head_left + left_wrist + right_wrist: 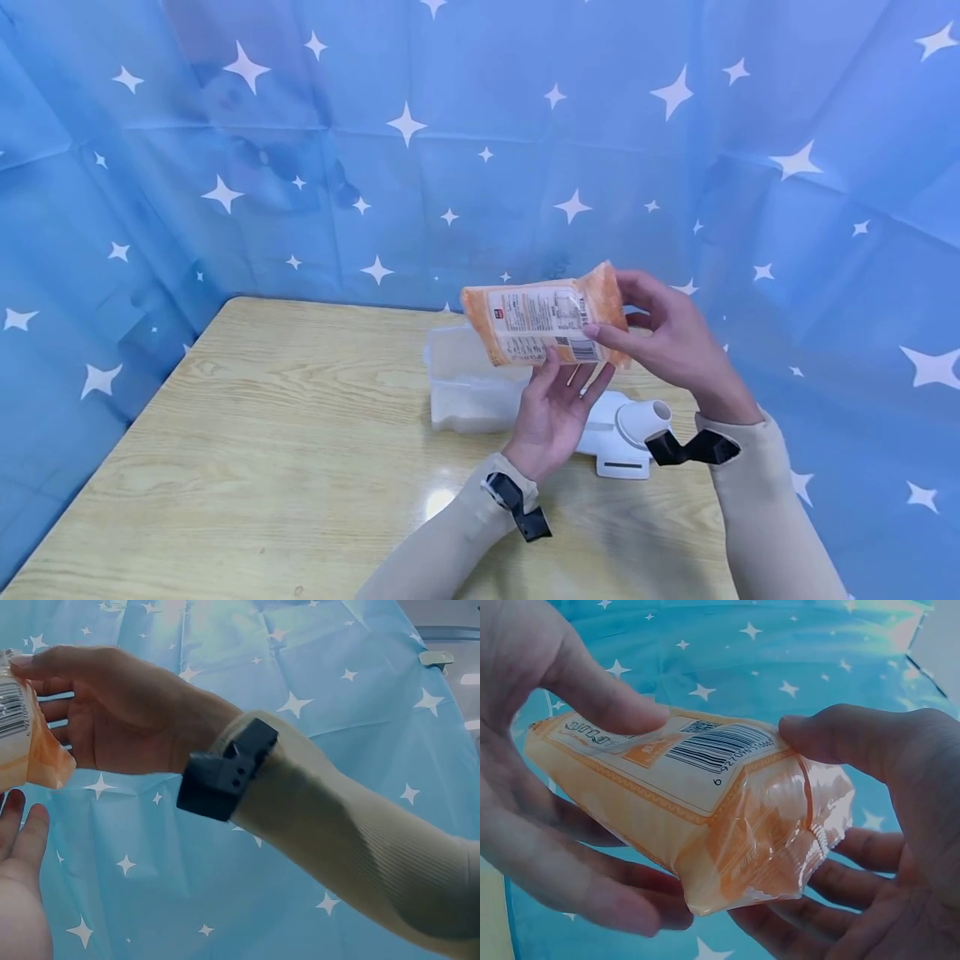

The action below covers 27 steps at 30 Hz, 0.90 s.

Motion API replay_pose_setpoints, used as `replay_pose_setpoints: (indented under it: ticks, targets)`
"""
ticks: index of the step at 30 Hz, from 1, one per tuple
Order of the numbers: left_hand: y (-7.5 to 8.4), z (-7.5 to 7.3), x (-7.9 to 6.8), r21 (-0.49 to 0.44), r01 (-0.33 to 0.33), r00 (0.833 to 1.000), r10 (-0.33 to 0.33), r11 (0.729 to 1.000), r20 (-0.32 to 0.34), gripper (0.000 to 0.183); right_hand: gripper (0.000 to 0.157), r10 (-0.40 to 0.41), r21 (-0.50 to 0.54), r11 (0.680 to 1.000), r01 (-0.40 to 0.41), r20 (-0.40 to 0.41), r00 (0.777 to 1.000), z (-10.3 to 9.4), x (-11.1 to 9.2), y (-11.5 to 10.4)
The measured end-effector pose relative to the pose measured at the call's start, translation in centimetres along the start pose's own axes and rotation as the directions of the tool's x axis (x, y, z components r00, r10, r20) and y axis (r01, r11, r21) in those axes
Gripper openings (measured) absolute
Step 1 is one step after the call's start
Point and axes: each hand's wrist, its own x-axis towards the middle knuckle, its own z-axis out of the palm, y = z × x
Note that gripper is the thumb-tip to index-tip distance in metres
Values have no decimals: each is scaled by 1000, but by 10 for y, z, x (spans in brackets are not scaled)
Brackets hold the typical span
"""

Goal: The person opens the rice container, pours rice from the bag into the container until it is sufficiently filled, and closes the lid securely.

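An orange-and-white plastic food packet with printed text and a barcode is held up above the table, its printed back in view. From below, my left hand holds it between the thumb on the printed face and the fingers behind. My right hand grips its right end, where the clear film is crumpled; the right wrist view shows that thumb pressed near the barcode of the packet. The left wrist view catches only the barcode end of the packet. What the packet contains is hidden.
Beneath the hands, a translucent plastic container lies on the wooden table. To its right is a white plastic part with a round spout, partly covered by my left hand. A blue star-patterned curtain surrounds the table.
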Motion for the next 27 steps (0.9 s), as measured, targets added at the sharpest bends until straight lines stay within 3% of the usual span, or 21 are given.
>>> replay_pose_setpoints:
  ticks: [10,14,22,27]
  targets:
    - [-2,-2,-1,46,31,999,-33,998,43,54,55,-63,-88,994,70,75,995,-8,18,-6]
    - [1,-2,-2,120,47,997,-54,992,61,55,55,-105,-118,986,116,99,990,-9,24,-8]
    - [16,-6,-13,316,115,987,-144,942,69,42,56,-129,-145,978,148,130,983,-12,32,-12]
    - [31,-9,-22,427,130,980,-182,895,83,39,57,-129,-167,973,157,164,978,-12,36,-13]
